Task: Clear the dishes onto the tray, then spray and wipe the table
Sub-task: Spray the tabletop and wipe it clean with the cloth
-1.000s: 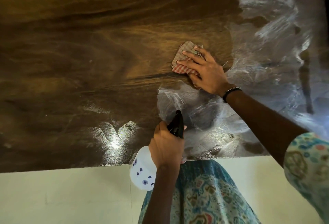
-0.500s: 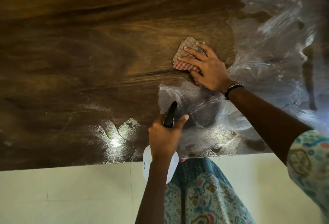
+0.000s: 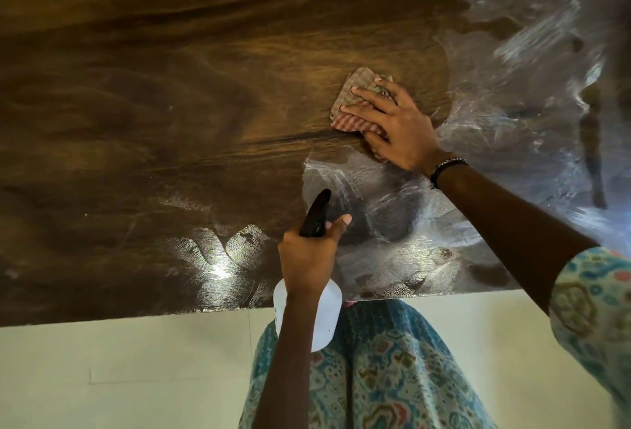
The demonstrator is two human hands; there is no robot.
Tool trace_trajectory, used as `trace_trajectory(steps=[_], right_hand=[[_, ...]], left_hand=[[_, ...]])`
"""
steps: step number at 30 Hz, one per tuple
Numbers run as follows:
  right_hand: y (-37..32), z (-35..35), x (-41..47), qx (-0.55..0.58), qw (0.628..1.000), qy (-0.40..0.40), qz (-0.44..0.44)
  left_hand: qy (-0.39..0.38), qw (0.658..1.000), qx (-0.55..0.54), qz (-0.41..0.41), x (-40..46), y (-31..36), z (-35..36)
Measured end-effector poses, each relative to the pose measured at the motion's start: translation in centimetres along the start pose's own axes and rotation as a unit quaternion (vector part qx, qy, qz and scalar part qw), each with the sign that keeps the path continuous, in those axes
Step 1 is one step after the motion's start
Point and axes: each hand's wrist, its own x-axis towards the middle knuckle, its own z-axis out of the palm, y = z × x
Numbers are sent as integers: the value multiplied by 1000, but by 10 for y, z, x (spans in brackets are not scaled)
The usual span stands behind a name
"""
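Table: a dark brown wooden table [image 3: 170, 104] with swirling grain fills most of the view; its near edge runs across just in front of the person.
Wet patches: whitish, streaky smears of spray [image 3: 392, 224] shine on the near right part of the tabletop and sweep up along the far right side; a smaller glinting patch [image 3: 218, 258] lies near the front edge, to the left of the bottle.
Cloth: a small red-and-white checked cloth [image 3: 351, 104], bunched up, lies flat on the wood right of centre, at the edge of the smeared area.
Right hand: the right hand [image 3: 396, 125] lies on top of the cloth with its fingers stretched out and spread, pressing it to the table; a dark beaded bracelet [image 3: 444, 169] circles the wrist.
Spray bottle: a white plastic spray bottle with a black trigger head [image 3: 316, 213] is held above the near edge, nozzle pointing away over the wet patch; its white body [image 3: 327, 312] hangs below the fist.
Left hand: the left hand [image 3: 307, 258] is wrapped round the bottle's neck, thumb sticking up beside the black head.
Clothing: a blue-green patterned garment [image 3: 375, 377] shows below the table edge, and a matching sleeve [image 3: 594, 309] at the right.
Floor: pale tiles [image 3: 119, 370] beneath.
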Motion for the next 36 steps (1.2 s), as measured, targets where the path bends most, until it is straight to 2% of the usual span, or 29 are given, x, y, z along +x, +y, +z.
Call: trace_trajectory(steps=[5, 9, 16, 20, 22, 24, 27, 30, 32, 36], right_hand=[[1, 1, 1, -1, 1000, -3, 2], [1, 2, 2, 7, 1000, 1, 5], [-2, 5, 1, 3, 1000, 6, 9], [-1, 4, 0, 5, 1000, 9, 10], [-1, 4, 0, 7, 1000, 9, 9], [-1, 3, 0, 6, 1000, 6, 11], [-1, 3, -1, 8, 1000, 1, 11], [-2, 1, -2, 12, 1000, 0, 6], [-1, -1, -2, 15, 1000, -8, 8], [0, -2, -2, 20, 1000, -19, 1]], left_hand=[[-114, 992, -51, -5, -3, 9, -13], [-217, 968, -124, -5, -8, 16, -23], [-268, 946, -177, 36, -7, -3, -21], [-218, 966, -105, 90, -12, -11, -8], [-144, 980, -2, 140, -17, -14, 6], [-55, 975, 107, 184, -20, -17, 20], [10, 975, 183, 127, -18, -19, 32], [70, 959, 257, 95, -13, -23, 35], [62, 955, 266, 112, -12, -21, 34], [-15, 952, 229, 204, -15, -19, 33]])
